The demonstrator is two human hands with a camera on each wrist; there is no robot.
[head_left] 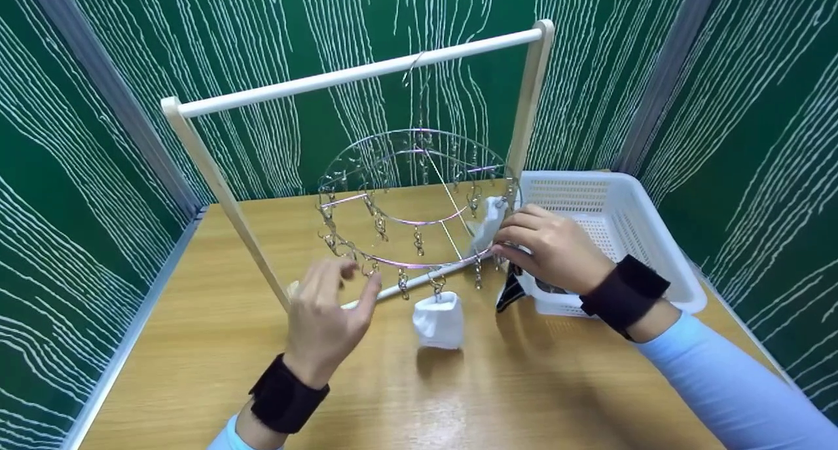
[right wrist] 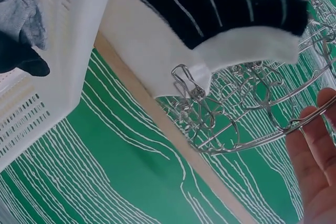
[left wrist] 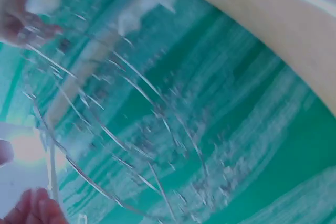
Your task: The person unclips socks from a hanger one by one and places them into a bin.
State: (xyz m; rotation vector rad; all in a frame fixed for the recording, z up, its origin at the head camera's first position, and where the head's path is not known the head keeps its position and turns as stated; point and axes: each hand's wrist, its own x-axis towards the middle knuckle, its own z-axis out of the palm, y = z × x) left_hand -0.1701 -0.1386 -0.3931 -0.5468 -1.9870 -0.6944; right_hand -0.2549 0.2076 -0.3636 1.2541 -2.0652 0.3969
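Observation:
A round wire clip hanger hangs by its hook from the rail of a stand, with many small metal clips around its rings. My right hand pinches the outer ring at its right side; in the right wrist view the fingers meet the wire. Near the front left of the ring is my left hand, thumb and fingers apart, holding nothing. A small white sock dangles from a front clip. Beside my right hand hang another white piece and a black-striped sock, the latter clipped by its white edge.
The stand has a white rail and wooden posts. At the right, a white plastic basket holds grey and dark cloth. A wooden table lies beneath, with green white-streaked walls around it.

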